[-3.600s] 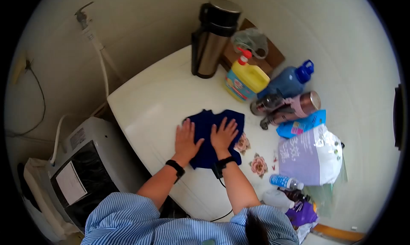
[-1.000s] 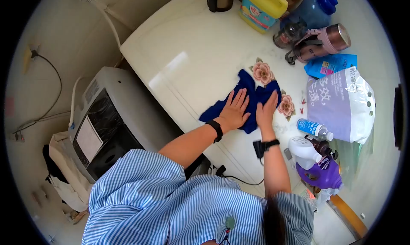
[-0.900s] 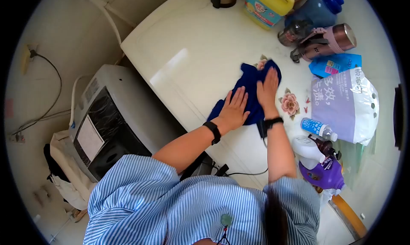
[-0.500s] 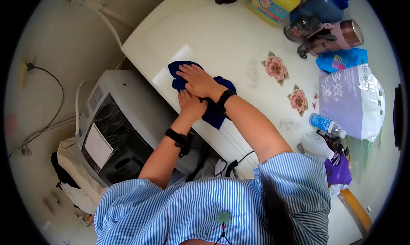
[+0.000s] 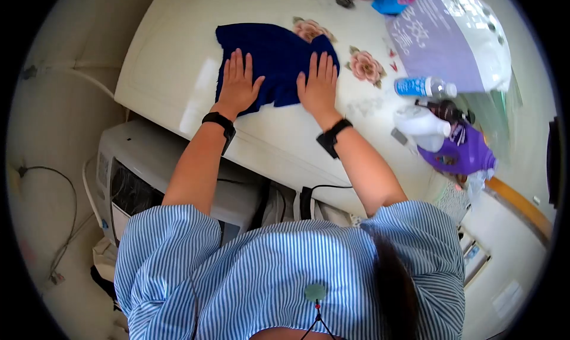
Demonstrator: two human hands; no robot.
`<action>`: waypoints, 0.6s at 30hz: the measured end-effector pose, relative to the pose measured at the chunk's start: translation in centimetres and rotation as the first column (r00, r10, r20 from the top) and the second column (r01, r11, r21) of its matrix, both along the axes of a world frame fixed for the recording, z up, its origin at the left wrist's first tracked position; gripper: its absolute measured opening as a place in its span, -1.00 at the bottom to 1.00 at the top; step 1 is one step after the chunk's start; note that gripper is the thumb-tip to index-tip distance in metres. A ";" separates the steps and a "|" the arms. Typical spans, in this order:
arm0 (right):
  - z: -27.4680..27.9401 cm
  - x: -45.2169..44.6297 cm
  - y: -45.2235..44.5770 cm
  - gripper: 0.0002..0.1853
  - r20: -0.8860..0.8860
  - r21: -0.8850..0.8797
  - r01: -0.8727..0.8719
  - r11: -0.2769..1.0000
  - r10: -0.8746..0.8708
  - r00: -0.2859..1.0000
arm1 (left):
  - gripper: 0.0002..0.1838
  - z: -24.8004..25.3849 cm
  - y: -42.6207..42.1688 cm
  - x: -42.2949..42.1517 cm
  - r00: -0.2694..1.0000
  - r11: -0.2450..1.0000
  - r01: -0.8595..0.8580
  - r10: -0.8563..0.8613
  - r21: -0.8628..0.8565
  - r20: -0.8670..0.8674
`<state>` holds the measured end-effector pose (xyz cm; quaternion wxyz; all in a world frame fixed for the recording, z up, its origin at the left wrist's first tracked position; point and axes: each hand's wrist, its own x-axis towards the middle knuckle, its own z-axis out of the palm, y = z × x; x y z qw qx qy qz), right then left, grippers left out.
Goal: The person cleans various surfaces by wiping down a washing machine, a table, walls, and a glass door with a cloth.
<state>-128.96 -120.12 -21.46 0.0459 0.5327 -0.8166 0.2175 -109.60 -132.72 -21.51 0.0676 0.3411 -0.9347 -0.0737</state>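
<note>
Both hands (image 5: 279, 91) flat, fingers spread, on blue cloth (image 5: 264, 55).

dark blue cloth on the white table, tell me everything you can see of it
The dark blue fabric cloth lies mostly flat on the glossy white table, soft-looking and plain. Its outline is irregular, with a ragged left edge, an uneven near edge and a pointed corner at the right. It partly covers a pink flower print. The left hand and right hand rest on it, palms down, fingers pointing away from the person.
</note>
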 end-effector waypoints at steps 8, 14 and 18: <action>5.2 2.9 24.2 -0.40 0.362 0.216 -0.342 0.915 0.250 0.898 | -0.20 4.0 13.0 -0.8 0.812 0.790 0.547 -0.581 0.277 0.055; 5.5 -1.7 41.3 -0.35 0.379 0.311 -0.187 0.932 0.059 0.923 | -0.19 4.2 28.5 -3.2 0.653 0.603 0.697 -0.757 0.388 0.004; 5.3 -5.8 52.7 -0.30 0.277 0.355 0.071 0.932 -0.178 0.944 | -0.12 5.5 40.1 -10.3 0.384 0.360 0.847 -0.923 0.392 0.018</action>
